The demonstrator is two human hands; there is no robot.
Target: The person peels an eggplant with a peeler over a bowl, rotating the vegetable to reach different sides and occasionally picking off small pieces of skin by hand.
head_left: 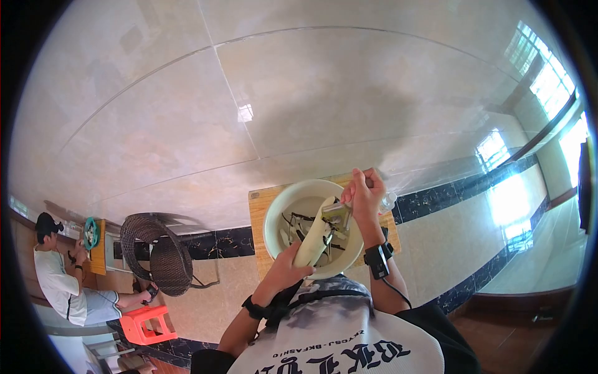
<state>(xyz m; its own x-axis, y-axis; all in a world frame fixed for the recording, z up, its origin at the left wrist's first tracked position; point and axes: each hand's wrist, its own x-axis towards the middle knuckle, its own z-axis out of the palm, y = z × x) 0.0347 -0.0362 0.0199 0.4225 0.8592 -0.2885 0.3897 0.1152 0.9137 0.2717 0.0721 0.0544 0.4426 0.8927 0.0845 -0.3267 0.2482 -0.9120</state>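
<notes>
My left hand is wrapped round the lower end of a long, pale peeled vegetable, which slants up over a cream basin. Patches of dark skin show along its right side. In my right hand is a peeler, its wide metal head lying against the upper part of the vegetable. Dark and pale peelings lie scattered inside the basin.
The basin stands on a small wooden table against a tiled wall. A clear container is at its right edge. To the left are a dark wicker chair, a red stool and a seated person by a teal basket.
</notes>
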